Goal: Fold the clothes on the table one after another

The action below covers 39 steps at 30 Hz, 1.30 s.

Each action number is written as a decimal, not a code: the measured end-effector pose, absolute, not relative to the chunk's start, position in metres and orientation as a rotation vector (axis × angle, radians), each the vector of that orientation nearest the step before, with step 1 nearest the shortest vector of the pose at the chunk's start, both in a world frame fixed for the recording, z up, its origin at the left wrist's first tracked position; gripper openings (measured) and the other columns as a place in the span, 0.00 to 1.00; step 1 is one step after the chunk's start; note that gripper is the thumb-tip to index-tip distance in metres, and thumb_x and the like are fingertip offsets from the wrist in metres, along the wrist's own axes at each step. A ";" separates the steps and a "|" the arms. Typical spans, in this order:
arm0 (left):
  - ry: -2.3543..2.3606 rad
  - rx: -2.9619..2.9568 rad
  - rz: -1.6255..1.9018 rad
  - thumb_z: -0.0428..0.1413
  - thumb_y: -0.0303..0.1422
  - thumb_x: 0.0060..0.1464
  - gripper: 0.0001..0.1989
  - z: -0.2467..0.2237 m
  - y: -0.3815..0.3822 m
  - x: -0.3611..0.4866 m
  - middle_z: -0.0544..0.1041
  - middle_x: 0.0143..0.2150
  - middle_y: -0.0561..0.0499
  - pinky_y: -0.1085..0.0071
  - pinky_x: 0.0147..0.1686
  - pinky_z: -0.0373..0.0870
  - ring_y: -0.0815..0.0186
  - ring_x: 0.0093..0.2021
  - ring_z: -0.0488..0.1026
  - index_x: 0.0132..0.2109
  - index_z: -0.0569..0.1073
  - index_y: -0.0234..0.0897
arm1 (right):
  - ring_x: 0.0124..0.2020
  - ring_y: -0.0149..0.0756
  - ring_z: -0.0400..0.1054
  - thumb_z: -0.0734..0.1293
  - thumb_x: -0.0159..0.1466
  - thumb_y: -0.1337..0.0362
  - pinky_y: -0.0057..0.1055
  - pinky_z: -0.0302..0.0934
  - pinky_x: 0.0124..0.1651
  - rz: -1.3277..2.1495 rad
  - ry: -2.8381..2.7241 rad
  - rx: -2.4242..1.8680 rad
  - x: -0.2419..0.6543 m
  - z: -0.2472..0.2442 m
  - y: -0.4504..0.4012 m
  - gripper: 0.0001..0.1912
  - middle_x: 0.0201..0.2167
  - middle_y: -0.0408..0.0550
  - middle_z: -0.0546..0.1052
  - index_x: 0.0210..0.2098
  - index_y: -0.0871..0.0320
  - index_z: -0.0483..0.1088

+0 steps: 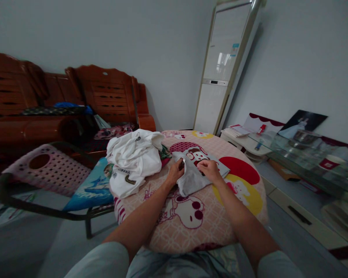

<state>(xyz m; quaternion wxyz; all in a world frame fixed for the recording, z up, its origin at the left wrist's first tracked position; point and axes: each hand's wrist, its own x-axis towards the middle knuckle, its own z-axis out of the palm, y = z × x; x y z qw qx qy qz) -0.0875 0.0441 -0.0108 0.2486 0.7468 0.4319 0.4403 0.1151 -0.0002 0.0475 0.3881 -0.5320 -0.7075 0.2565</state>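
A light grey garment with a cartoon print lies partly folded on the round table, which has a pink patterned cover. My left hand is closed on the garment's left edge, fingers curled over the cloth. Over the right part of the same garment is my right hand, its fingers pinched together at the fabric. A heap of white clothes with dark print rests on the table left of my left hand. Dark green and red cloth shows between the heap and the grey garment.
At the left is a metal-framed chair with a blue cushion. Behind it stands a carved wooden sofa with clothes on it. A tall white air conditioner stands behind the table. A glass-topped cabinet holding items is at the right.
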 end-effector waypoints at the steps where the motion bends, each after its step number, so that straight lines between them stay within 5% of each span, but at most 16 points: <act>1: 1.162 2.024 1.203 0.56 0.27 0.52 0.24 -0.011 0.044 -0.087 0.80 0.45 0.46 0.65 0.46 0.73 0.60 0.44 0.77 0.57 0.71 0.34 | 0.33 0.38 0.72 0.66 0.58 0.64 0.32 0.65 0.42 0.448 -1.832 -1.463 0.113 0.045 0.004 0.08 0.30 0.49 0.79 0.32 0.59 0.76; 7: 0.965 1.916 1.118 0.54 0.24 0.51 0.34 -0.007 0.031 -0.082 0.80 0.44 0.46 0.66 0.44 0.74 0.62 0.41 0.78 0.66 0.61 0.32 | 0.45 0.43 0.70 0.65 0.61 0.70 0.33 0.60 0.48 -0.152 -2.167 -1.731 0.095 0.023 0.007 0.07 0.40 0.59 0.78 0.35 0.62 0.76; 13: 1.098 2.046 1.102 0.55 0.24 0.49 0.25 0.000 0.027 -0.080 0.80 0.42 0.48 0.65 0.45 0.73 0.60 0.41 0.77 0.56 0.70 0.35 | 0.36 0.38 0.71 0.61 0.61 0.70 0.30 0.61 0.42 -0.020 -1.877 -1.641 0.103 0.011 0.012 0.11 0.32 0.51 0.79 0.29 0.58 0.75; 17: 1.095 2.241 0.984 0.54 0.23 0.51 0.16 -0.006 0.028 -0.073 0.79 0.44 0.41 0.62 0.47 0.72 0.54 0.45 0.77 0.48 0.74 0.32 | 0.35 0.38 0.71 0.59 0.60 0.68 0.29 0.62 0.41 0.052 -1.735 -1.468 0.110 0.011 0.013 0.13 0.31 0.51 0.80 0.28 0.57 0.76; 24: 1.121 2.383 0.892 0.53 0.24 0.53 0.17 -0.014 0.021 -0.062 0.78 0.51 0.38 0.62 0.55 0.69 0.51 0.52 0.74 0.50 0.75 0.35 | 0.34 0.39 0.73 0.60 0.58 0.66 0.30 0.63 0.41 0.128 -1.646 -1.489 0.108 0.017 0.007 0.14 0.32 0.52 0.81 0.29 0.58 0.78; 33: 1.127 2.426 0.886 0.52 0.21 0.52 0.18 -0.004 0.015 -0.061 0.78 0.45 0.44 0.62 0.51 0.71 0.57 0.48 0.74 0.49 0.76 0.37 | 0.36 0.43 0.72 0.58 0.57 0.63 0.31 0.64 0.41 -0.003 -0.999 -1.687 0.165 0.030 0.009 0.17 0.32 0.53 0.81 0.32 0.62 0.78; 39: 1.254 2.233 1.047 0.54 0.22 0.51 0.35 -0.011 0.017 -0.064 0.76 0.48 0.45 0.64 0.51 0.71 0.61 0.46 0.74 0.67 0.61 0.38 | 0.30 0.40 0.68 0.58 0.55 0.62 0.31 0.62 0.34 0.035 -0.696 -1.627 0.198 0.015 0.014 0.15 0.24 0.49 0.76 0.27 0.61 0.74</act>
